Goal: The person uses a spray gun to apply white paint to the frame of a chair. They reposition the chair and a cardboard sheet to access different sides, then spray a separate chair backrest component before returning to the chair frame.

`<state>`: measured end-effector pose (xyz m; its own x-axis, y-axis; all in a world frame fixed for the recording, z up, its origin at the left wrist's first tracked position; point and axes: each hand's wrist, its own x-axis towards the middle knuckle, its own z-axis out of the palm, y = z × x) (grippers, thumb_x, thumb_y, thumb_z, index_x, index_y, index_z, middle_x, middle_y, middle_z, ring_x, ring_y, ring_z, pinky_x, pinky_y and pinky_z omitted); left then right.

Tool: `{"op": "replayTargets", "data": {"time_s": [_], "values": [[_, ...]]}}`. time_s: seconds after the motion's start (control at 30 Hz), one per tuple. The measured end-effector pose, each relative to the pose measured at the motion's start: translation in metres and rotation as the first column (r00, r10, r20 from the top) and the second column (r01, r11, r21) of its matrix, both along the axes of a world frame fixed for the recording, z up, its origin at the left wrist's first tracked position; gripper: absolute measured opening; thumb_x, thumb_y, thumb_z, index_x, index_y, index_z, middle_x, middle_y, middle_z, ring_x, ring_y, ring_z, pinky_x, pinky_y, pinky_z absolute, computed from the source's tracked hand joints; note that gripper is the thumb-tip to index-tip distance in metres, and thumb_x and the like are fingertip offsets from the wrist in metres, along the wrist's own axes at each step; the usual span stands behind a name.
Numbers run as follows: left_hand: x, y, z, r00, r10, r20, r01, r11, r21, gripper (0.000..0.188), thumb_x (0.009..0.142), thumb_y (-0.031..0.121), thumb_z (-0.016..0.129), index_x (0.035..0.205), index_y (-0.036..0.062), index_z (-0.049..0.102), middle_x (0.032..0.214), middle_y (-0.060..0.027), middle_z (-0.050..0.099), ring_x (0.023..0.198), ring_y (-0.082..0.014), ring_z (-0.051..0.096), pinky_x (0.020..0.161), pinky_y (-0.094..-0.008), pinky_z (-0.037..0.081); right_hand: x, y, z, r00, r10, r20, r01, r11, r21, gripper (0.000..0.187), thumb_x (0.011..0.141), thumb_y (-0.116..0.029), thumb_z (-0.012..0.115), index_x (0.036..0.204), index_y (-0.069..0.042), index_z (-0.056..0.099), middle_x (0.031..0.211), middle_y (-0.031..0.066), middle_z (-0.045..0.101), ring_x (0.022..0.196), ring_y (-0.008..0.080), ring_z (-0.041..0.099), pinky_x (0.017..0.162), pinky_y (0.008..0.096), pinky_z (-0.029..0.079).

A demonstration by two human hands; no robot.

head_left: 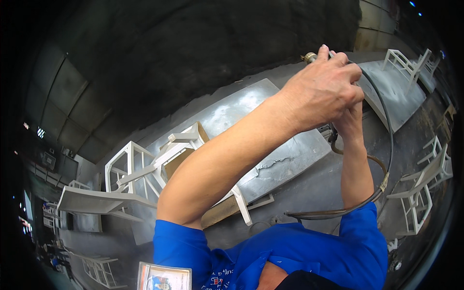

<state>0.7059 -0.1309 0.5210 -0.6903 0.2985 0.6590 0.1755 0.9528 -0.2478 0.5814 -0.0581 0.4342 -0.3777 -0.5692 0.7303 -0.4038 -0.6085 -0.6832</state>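
Both my hands are together at the upper right, in front of my chest. A spray gun (309,57), its brass-coloured nozzle end pointing left, shows past the fingers; most of its body is hidden. My left hand (326,84) reaches across and is closed over the gun, fingers curled and one fingertip raised near the nozzle. Behind and below it, my right hand (350,118) is closed around the gun's lower part, its fingers mostly covered. A dark hose (390,130) arcs down on the right from the hands and joins a brownish hose (374,159) near my right upper arm.
A white chair frame (130,169) rests at a tilt on a shiny metal-topped table (256,101), left of my arm. Another metal table (386,89) with white chair frames stands far right. More white chairs (418,188) stand at the right. A dark wall (208,53) rises behind.
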Motion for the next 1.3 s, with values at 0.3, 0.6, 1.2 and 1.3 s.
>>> {"op": "replayTargets", "data": {"time_s": [0.3, 0.6, 1.2, 1.3], "values": [[0.010, 0.009, 0.011, 1.000, -0.006, -0.016, 0.005, 1.000, -0.010, 0.007, 0.080, 0.013, 0.070, 0.084, 0.0090, 0.074, 0.096, -0.0065, 0.063, 0.105, -0.0288, 0.061, 0.105, -0.0567, 0.048, 0.000, 0.003, 0.009, 0.950, -0.218, -0.222, 0.209, 0.976, -0.063, 0.049, 0.094, -0.021, 0.076, 0.136, -0.001, 0.058, 0.133, 0.0131, 0.062, 0.122, 0.0249, 0.061, 0.099, 0.0398, 0.050], [0.023, 0.017, 0.015, 0.998, -0.006, -0.067, 0.003, 0.999, -0.052, 0.008, 0.081, 0.013, 0.070, 0.086, 0.0099, 0.075, 0.097, -0.0071, 0.064, 0.106, -0.0289, 0.061, 0.109, -0.0626, 0.045, 0.009, 0.012, 0.014, 0.931, -0.220, -0.290, 0.205, 0.975, -0.083, 0.051, 0.096, -0.020, 0.073, 0.141, -0.004, 0.055, 0.138, 0.0146, 0.058, 0.126, 0.0272, 0.059, 0.101, 0.0416, 0.049], [0.137, 0.072, -0.236, 0.845, -0.425, 0.324, -0.063, 0.522, 0.851, 0.046, 0.095, 0.038, 0.072, 0.126, 0.0046, 0.067, 0.122, -0.0167, 0.067, 0.116, -0.0340, 0.064, 0.103, -0.0462, 0.051, 0.045, 0.029, 0.036, 0.990, -0.103, 0.094, 0.099, 0.994, 0.045, 0.064, 0.104, -0.047, 0.059, 0.154, -0.009, 0.046, 0.093, 0.0028, 0.063, 0.075, 0.0089, 0.062, 0.048, 0.0193, 0.047], [0.168, 0.102, -0.319, 0.588, -0.701, 0.404, -0.349, 0.231, 0.908, 0.061, 0.094, 0.043, 0.072, 0.140, 0.0035, 0.060, 0.137, -0.0189, 0.063, 0.128, -0.0364, 0.059, 0.107, -0.0460, 0.048, 0.051, 0.034, 0.038, 0.987, -0.115, 0.109, 0.109, 0.992, 0.065, 0.063, 0.104, -0.047, 0.059, 0.153, -0.009, 0.047, 0.093, 0.0033, 0.064, 0.076, 0.0091, 0.063, 0.047, 0.0197, 0.047]]}}
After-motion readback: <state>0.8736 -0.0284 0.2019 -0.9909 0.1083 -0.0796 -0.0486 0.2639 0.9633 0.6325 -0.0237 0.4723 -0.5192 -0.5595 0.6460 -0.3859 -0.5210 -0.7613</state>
